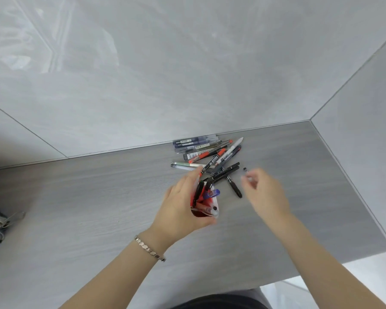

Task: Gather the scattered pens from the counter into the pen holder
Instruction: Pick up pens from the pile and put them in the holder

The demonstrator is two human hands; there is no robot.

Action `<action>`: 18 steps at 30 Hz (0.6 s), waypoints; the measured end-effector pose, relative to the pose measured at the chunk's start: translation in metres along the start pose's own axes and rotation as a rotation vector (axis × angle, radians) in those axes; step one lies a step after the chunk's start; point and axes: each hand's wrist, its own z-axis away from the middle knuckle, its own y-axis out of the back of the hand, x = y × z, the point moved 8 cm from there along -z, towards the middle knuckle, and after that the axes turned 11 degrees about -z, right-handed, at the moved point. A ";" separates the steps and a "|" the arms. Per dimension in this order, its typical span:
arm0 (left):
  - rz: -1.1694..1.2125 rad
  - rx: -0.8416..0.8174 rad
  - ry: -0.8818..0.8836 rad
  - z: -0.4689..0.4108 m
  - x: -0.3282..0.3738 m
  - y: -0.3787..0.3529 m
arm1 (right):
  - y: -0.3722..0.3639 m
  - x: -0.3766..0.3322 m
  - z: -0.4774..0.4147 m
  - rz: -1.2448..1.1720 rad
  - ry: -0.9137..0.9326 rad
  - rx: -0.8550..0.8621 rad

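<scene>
At the back of the counter, close to the wall, we're looking at a loose pile of pens, approx a dozen or more, not yet collected. We're steadying the pen holder w/ our left hand, fingers wrapped round its red-and-white body; a few pens are already sitting inside, incl. a blue one. Our right hand is blurring just beside the pile, fingers bent near a small dark-tipped pen; we can't tell if it's gripped. We're judging this well under halfway: most pens are waiting.
</scene>
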 end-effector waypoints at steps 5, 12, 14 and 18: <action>-0.050 0.035 -0.078 -0.010 0.011 -0.004 | -0.021 0.092 -0.010 0.225 -0.264 -0.101; 0.045 0.076 -0.025 0.002 0.001 0.003 | -0.045 0.059 -0.032 -0.025 -0.163 -0.065; 0.108 0.108 -0.005 0.009 -0.006 0.007 | -0.056 0.044 -0.035 -0.041 -0.120 -0.083; 0.169 0.089 0.030 0.017 -0.013 0.009 | -0.068 0.036 -0.037 0.031 -0.132 -0.116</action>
